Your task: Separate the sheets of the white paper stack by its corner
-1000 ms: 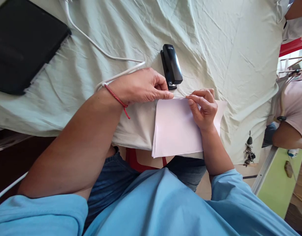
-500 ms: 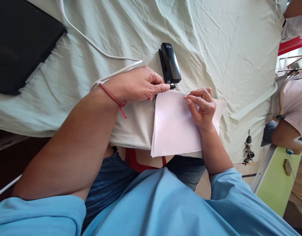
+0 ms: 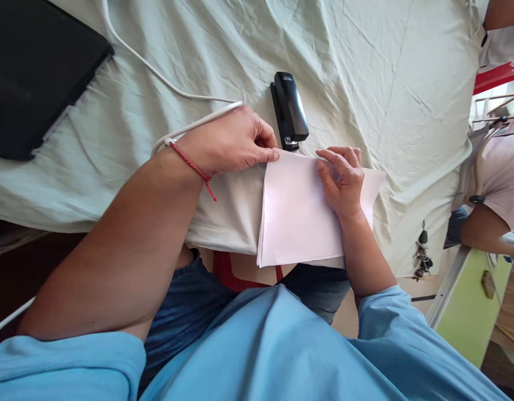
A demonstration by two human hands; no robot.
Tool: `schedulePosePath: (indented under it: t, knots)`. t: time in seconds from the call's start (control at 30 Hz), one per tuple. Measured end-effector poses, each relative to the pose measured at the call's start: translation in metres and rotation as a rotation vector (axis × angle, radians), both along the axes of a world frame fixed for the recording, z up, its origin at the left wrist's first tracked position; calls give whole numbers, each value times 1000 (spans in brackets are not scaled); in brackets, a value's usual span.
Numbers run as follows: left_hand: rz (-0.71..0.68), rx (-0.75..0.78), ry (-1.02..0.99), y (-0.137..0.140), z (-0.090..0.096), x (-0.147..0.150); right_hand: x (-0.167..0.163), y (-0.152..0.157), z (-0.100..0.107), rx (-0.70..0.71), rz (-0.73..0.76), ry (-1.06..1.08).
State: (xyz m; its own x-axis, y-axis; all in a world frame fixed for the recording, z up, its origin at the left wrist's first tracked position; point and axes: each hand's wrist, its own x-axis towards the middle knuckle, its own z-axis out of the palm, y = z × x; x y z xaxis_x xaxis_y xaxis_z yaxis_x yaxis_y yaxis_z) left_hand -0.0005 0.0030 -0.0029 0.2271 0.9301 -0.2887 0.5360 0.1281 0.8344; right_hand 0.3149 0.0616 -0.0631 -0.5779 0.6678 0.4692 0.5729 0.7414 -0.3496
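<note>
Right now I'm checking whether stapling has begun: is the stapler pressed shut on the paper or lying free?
Lying free: the stapler rests on the cloth just beyond the paper stack, neither hand on it.

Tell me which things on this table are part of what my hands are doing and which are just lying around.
In use:
- stack of white paper
- left hand pinching its far left corner
- right hand resting on its far edge
- black stapler, just beyond the paper

Lying about:
- black tablet case
- white cable
- bunch of keys
</note>
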Motion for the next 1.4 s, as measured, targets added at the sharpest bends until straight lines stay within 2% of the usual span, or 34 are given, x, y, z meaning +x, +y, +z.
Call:
schedulePosePath:
  t: [0.2,0.53,0.73,1.0,1.1,1.3,1.4]
  knots:
    - [12,50,-35,2,-8,2,-1,-1,0,25,-19,-13]
    - [15,83,-64,0,-3,9,-2,-3,3,66,2,0]
    - [6,42,-66,1,-1,17,-3,-4,3,71,77,57]
    - [-18,47,-56,2,-5,19,-1,-2,0,3,67,7]
    - [-2,44,-58,2,-2,21,0,-1,0,32,63,-27]
    - [115,65,-124,-1,0,19,-2,-2,1,103,64,-1]
    - [90,76,-118,0,-2,16,-2,-3,1,79,57,-16]
